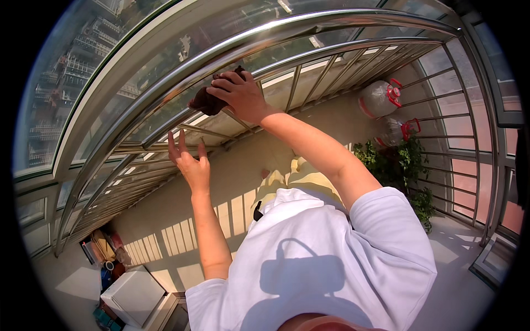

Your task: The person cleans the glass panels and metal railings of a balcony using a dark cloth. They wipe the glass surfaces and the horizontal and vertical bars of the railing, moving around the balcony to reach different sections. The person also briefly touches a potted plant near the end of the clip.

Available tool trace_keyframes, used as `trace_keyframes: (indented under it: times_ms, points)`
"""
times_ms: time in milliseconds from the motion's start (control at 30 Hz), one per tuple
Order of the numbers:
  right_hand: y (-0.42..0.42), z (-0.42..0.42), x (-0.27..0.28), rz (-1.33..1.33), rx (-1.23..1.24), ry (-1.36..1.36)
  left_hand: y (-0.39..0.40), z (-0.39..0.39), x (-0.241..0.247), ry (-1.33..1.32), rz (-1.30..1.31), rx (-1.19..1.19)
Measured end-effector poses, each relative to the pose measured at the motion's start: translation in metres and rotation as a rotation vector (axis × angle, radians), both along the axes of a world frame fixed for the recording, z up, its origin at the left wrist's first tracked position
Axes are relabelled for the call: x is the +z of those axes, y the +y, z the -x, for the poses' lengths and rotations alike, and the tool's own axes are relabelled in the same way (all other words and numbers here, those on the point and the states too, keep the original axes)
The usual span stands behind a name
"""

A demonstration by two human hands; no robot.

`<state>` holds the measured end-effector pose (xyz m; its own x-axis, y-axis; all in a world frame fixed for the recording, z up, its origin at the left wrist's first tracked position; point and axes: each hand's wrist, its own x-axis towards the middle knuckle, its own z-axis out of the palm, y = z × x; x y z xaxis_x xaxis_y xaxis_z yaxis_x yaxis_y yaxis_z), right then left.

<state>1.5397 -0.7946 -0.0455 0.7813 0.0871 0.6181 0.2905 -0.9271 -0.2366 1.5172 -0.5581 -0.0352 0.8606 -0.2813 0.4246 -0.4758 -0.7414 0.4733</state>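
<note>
My right hand (pixel 240 93) presses a dark brown cloth (pixel 209 101) onto the lower metal rail (pixel 165 128) of a balcony railing, its fingers bent over the cloth. Lower and to the left, my left hand (pixel 190 159) is raised with its fingers apart beside the thin metal bars, and nothing shows in it. A thicker shiny metal handrail (pixel 207 53) curves above both hands, on the window side. Part of the cloth lies hidden under my right hand.
Large window panes (pixel 83 78) stand beyond the railing. Two clear plastic jugs with red handles (pixel 380 98) and green leafy plants (pixel 410 161) are on the right. A white box (pixel 133 294) and assorted items stand at lower left. Sunlit floor (pixel 182 219) lies below the railing.
</note>
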Motion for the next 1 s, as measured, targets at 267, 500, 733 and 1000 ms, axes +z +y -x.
trace_keyframes:
  times_ms: [267, 500, 733, 1000]
  points:
    - [-0.185, 0.079, 0.004, -0.132, -0.466, -0.066, -0.015, 0.031, 0.019, 0.048, 0.124, -0.165]
    - [-0.253, 0.115, 0.103, -0.973, -0.541, -0.697, -0.07, 0.003, 0.101, -0.34, 0.302, -0.336]
    - [-0.141, 0.054, 0.154, -0.035, -0.283, -0.257, -0.138, -0.021, 0.126, -0.35, 0.231, -0.414]
    - [-0.214, 0.022, 0.222, -1.108, 0.079, -0.371, -0.141, -0.035, 0.15, -0.444, 0.236, -0.33]
